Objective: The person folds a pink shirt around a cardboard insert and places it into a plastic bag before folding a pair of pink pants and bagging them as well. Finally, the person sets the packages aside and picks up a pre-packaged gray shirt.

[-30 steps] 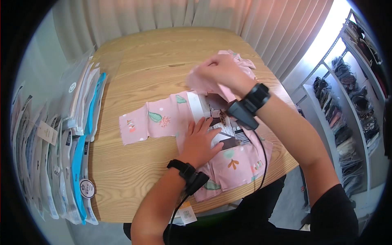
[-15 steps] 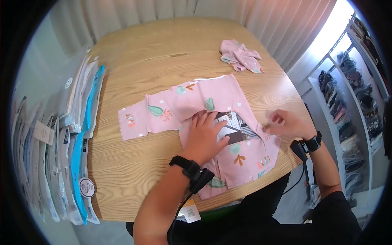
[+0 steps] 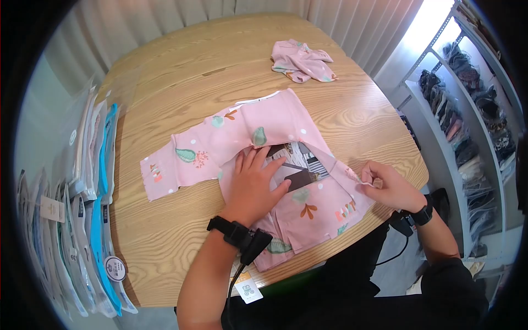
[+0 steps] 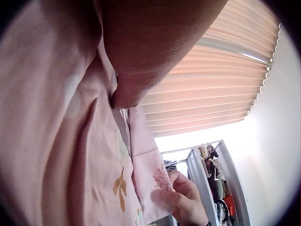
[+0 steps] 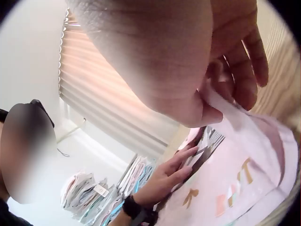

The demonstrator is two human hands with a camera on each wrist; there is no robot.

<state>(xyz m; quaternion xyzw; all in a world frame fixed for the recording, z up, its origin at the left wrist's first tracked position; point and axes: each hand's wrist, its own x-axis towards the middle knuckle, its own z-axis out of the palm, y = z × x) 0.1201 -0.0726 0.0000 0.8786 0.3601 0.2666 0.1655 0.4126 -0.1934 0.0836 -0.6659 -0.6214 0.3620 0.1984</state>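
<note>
A pink printed garment lies on the table, one sleeve spread out to the left. Through a gap in its folds shows a black, white and grey patterned panel. With fingers spread, my left hand presses on the garment at the panel's left edge. Over on the right, my right hand pinches the garment's edge between thumb and fingers. The right wrist view shows that pinched cloth raised in a fold.
Another pink printed cloth lies crumpled at the back of the wooden table. Packaged garments stand in a row along the left side. A paper tag hangs at the front edge. A shelf rack stands to the right.
A flap of the pink garment came down over the back part. My right hand let it go, moved to the right side and took hold of the edge there. My left hand stayed pressed down.
</note>
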